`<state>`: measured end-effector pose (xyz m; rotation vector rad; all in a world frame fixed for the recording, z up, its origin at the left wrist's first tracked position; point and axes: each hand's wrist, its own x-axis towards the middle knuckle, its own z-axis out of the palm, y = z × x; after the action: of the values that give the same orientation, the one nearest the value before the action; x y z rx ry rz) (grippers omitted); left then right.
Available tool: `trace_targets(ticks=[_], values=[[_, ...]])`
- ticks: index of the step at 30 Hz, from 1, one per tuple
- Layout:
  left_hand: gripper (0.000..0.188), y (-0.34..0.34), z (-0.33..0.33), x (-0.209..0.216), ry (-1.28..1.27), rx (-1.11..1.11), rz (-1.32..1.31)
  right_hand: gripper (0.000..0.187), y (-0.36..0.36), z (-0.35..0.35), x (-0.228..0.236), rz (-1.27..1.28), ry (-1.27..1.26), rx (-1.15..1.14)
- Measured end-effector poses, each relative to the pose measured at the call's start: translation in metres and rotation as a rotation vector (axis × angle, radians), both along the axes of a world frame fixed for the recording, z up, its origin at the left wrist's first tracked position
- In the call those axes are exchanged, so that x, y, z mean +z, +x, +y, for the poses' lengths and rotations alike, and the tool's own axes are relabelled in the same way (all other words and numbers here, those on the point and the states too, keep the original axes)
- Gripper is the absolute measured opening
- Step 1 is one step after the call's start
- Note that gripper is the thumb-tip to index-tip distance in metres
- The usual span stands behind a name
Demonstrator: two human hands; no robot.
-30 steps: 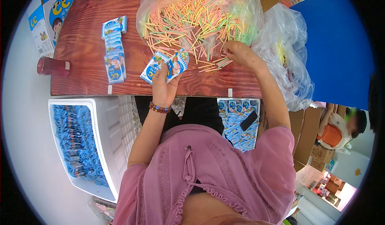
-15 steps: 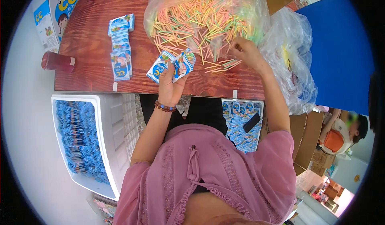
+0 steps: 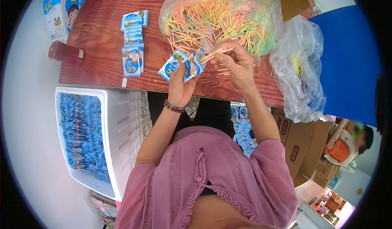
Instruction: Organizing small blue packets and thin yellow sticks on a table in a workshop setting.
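My left hand [image 3: 181, 86] is closed round small blue-and-white packets [image 3: 170, 67], fanned apart above the table's near edge. The right one of these has its top end towards my right hand [image 3: 240, 65]. That hand pinches a few thin pastel sticks [image 3: 218, 54], their left ends at the packet's top edge; whether they are inside it I cannot tell. Beyond both hands, a large heap of pink, yellow and green sticks [image 3: 212, 21] lies in a spread clear plastic bag [image 3: 175, 0]. A few loose sticks [image 3: 223, 71] lie under my right hand.
Overlapping packets [image 3: 132, 61] form a row on the wooden table [image 3: 98, 33]. A reddish jar [image 3: 65, 52] lies at its left. Below stands a white foam box [image 3: 116, 131] full of blue packets. Crumpled plastic [image 3: 300, 70] hangs at the right, near cardboard boxes [image 3: 296, 147]. Another person sits far right.
My right hand has moved left from the loose sticks to the packets and now holds several sticks. My left hand still grips the packets. The whole view has shifted slightly.
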<state>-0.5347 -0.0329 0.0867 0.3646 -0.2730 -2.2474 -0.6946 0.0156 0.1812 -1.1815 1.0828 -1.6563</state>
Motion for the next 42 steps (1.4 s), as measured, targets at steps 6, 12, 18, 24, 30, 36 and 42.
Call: trace_targets(ticks=[6,12,18,24,30,36,42], values=[[0.034,0.003,0.0,0.003,-0.004,0.011,0.042,0.012,0.005,-0.006,0.002,0.018,-0.015,0.064],[0.033,0.007,-0.001,-0.001,0.005,0.018,0.051,0.013,0.006,-0.011,0.0,0.399,0.032,0.07],[0.038,0.007,-0.005,0.001,0.039,0.064,0.029,0.021,0.016,-0.018,0.011,0.465,0.0,0.025],[0.041,0.019,-0.018,0.003,0.02,0.105,0.123,0.026,0.02,-0.022,0.019,0.128,-0.027,0.0],[0.044,0.022,-0.035,0.011,0.063,0.164,0.2,0.023,0.063,-0.036,-0.014,0.124,0.233,-0.157],[0.027,0.044,-0.032,0.022,-0.083,0.216,0.077,0.017,0.072,-0.066,-0.012,0.223,0.353,0.016],[0.017,0.077,-0.035,0.021,-0.018,0.481,-0.259,0.018,0.09,-0.095,-0.023,0.192,0.452,0.289]])
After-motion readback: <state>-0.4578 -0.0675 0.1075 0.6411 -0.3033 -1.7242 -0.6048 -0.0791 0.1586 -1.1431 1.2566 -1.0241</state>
